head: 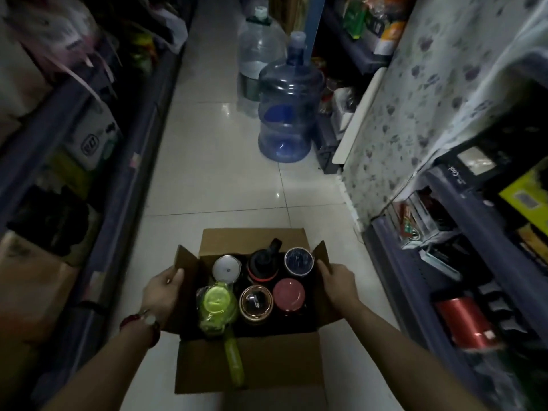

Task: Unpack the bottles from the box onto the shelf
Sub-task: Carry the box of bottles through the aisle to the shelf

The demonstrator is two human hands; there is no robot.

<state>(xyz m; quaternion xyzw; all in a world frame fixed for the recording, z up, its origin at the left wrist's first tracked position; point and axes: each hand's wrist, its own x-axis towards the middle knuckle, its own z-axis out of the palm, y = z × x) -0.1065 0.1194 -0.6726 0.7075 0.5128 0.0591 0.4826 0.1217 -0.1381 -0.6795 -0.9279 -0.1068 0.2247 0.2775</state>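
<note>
An open cardboard box (252, 363) is held in front of me over the tiled aisle floor. My left hand (162, 287) grips its left flap and my right hand (338, 281) grips its right side. Several bottles stand upright inside: a neon green one (216, 304) with a strap hanging over the near flap, a white-lidded one (226, 268), a black one with a red ring (263, 266), a dark blue-lidded one (299, 261), a brown-rimmed one (256, 302) and a pink-lidded one (288, 293). The shelf (486, 262) on my right holds goods, among them a red cylinder (467, 324).
Two big water jugs (289, 114) stand on the floor ahead, near the right shelving. Stocked shelves (74, 173) line the left side of the narrow aisle. A patterned cloth (421, 93) covers part of the right shelving. White floor tiles (219, 173) lie between box and jugs.
</note>
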